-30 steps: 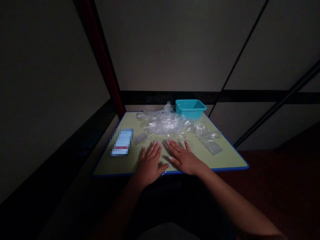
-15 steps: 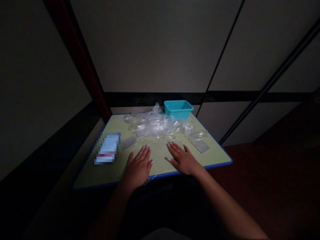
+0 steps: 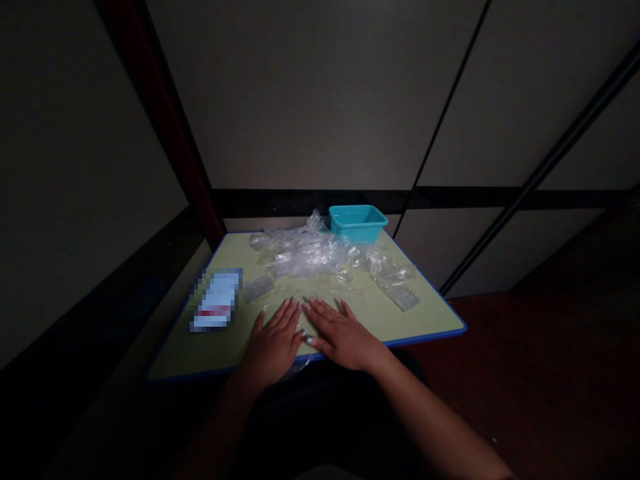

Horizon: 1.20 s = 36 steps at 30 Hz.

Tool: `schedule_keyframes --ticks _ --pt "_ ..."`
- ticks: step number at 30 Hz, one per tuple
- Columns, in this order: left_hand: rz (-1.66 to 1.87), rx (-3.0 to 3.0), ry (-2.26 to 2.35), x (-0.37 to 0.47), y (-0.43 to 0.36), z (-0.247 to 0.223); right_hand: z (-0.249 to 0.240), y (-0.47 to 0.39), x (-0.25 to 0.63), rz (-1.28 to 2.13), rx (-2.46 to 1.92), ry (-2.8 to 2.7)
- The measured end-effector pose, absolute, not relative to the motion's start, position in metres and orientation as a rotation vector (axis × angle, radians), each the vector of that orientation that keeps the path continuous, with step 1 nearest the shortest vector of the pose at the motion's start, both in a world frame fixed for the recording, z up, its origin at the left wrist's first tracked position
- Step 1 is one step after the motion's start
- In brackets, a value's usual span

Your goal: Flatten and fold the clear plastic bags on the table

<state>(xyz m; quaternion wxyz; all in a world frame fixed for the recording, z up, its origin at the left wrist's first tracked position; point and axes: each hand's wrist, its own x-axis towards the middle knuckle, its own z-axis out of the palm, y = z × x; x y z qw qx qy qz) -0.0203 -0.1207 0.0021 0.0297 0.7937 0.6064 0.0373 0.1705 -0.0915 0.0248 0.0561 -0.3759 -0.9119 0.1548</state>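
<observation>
My left hand [image 3: 274,343] lies flat, palm down, near the front edge of the pale green table [image 3: 430,313]. Beside it my right hand [image 3: 345,337] is flat too, its fingers stretched forward and its thumb close to the left thumb. Under and around both hands there seems to be a thin clear plastic bag, with a crumpled bit [image 3: 306,361] over the table's edge; its outline is hard to make out. Beyond the fingertips spreads a heap of crumpled clear plastic bags [image 3: 310,257].
A turquoise plastic basin [image 3: 357,230] stands at the table's back right. To the right lies a folded clear plastic bag [image 3: 404,297], and a small folded one [image 3: 259,288] is on the left. Farther left is a blurred-out white and blue item [image 3: 217,300]. Panelled walls rise behind.
My right hand has slid left and slightly nearer to me, up beside the left hand. The left hand has stayed almost in place, flat on the table.
</observation>
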Motion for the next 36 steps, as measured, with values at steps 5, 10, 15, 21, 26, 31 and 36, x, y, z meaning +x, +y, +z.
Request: schedule_keyframes --ticks 5,10,15,21,26,31,36 --pt "0.044 2.382 1.906 -0.026 -0.138 0.005 0.021 -0.083 0.159 0.494 -1.117 -2.796" --pt "0.081 2.344 1.946 -0.025 -0.137 0.010 0.015 -0.079 0.163 0.497 -1.061 -2.796" --pt "0.183 2.473 1.732 -0.023 -0.120 0.008 0.021 -0.073 0.165 0.580 -1.015 -2.781" --pt "0.220 2.520 1.682 -0.024 -0.115 -0.001 0.016 -0.055 0.177 0.436 -1.187 -2.819" --pt "0.246 2.510 1.685 -0.024 -0.117 -0.001 0.013 -0.045 0.199 0.351 -1.382 -2.767" --pt "0.285 2.511 1.692 -0.024 -0.118 -0.003 0.022 -0.050 0.194 0.438 -1.242 -2.775" --pt "0.302 2.522 1.686 -0.024 -0.119 -0.003 0.025 -0.045 0.169 0.624 -1.040 -2.851"
